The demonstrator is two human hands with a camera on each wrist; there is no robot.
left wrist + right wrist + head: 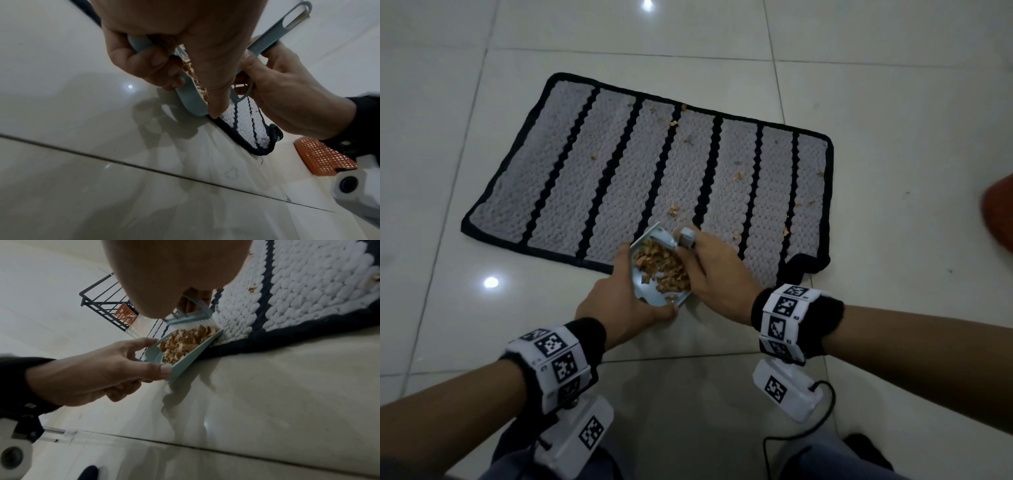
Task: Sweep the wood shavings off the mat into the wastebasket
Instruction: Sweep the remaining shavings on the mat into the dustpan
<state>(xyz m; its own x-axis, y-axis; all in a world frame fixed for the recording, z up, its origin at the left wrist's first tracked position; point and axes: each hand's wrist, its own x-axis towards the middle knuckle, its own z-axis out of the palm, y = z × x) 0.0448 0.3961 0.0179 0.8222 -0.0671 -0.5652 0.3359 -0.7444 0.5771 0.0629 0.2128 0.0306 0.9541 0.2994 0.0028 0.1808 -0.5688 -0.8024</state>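
Observation:
A grey mat [619,164] with black stripes lies on the tiled floor. My left hand [619,301] grips a light blue dustpan [649,293] at the mat's near edge; its lip touches the mat. A heap of wood shavings [664,267] fills the pan. My right hand [717,270] holds a small blue brush [669,240] over the pan's far end. Loose shavings [737,176] remain scattered on the mat's middle and right. The right wrist view shows the dustpan [156,353], its shavings [180,344] and the brush [191,318]. The orange wastebasket [1000,212] stands at the far right.
The mat's near right corner [803,263] is folded up. In the left wrist view the orange mesh wastebasket [322,157] sits on the floor beyond the mat [244,123]. A black metal rack [102,305] and another orange basket [125,314] stand far off.

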